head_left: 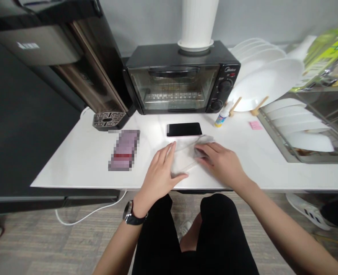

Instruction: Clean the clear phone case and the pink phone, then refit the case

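Observation:
A thin, see-through flat piece with a rounded outline, like a clear phone case (183, 158), lies on the white counter between my hands. My left hand (161, 168) rests along its left side, fingers stretched out and thumb apart. My right hand (219, 158) closes its fingers on a crumpled grey cloth (207, 138) and presses it at the right part of the clear piece. Just beyond lies a phone (184, 130) with its dark screen up. The cloth's lower part is hidden by my right fingers.
Behind stands a black toaster oven (174, 88) with a white pot on top. A small spray bottle (223, 114) and a pink sticky note (255, 125) lie right of it. Left are a blurred-out purple item (125, 149) and a drink machine (108, 120); right, plates and a sink (286, 154).

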{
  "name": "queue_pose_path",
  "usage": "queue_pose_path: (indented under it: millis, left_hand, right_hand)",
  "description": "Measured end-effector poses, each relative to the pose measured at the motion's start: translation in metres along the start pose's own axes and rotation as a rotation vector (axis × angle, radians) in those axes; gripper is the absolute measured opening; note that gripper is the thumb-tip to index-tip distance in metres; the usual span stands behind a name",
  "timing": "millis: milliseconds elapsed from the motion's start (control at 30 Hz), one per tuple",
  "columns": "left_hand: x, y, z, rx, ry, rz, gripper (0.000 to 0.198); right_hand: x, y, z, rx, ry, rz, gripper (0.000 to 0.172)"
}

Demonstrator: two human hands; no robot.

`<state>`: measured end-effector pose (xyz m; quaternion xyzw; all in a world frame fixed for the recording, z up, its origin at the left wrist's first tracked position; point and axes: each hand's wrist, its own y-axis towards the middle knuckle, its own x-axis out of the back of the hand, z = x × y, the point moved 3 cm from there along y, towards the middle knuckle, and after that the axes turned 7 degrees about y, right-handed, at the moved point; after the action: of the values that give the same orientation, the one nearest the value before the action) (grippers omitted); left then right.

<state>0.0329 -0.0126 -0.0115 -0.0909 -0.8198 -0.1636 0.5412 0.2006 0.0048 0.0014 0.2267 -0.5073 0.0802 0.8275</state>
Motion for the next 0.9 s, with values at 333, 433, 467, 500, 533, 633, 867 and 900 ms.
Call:
queue_pose_path:
  millis: [333,433,467,500,533,633,867,900]
  left_hand:
    - [0.005,-0.01,0.009,0.071,-0.071,0.04,0.067]
    - [0.006,-0.008,0.008,0.055,-0.084,0.036,0.067]
    - [0.006,-0.008,0.008,0.051,-0.085,0.034,0.067]
    - [0.006,-0.009,0.008,0.05,-0.085,0.031,0.066]
    - [0.006,-0.009,0.009,0.053,-0.082,0.028,0.066]
    - [0.004,-0.011,0.009,0.069,-0.062,0.006,0.066]
    - [0.0,-0.012,0.011,0.048,-0.047,-0.016,0.067]
    - [0.0,-0.011,0.011,0.04,-0.047,-0.013,0.067]
  right_hand:
    - [-0.025,-0.007,0.005,0.108,-0.052,0.13,0.043]
    - [-0.036,-0.003,0.022,0.203,0.03,0.189,0.052]
    - [-0.039,-0.003,0.029,0.241,0.062,0.205,0.054]
    - [-0.042,-0.002,0.036,0.277,0.091,0.223,0.056]
    - [-0.043,-0.003,0.041,0.307,0.118,0.238,0.057]
    - [-0.042,-0.007,0.047,0.334,0.171,0.28,0.051]
    - [-0.019,-0.019,0.006,0.083,0.048,0.18,0.038]
    - [-0.017,-0.02,0.001,0.059,0.018,0.152,0.038]
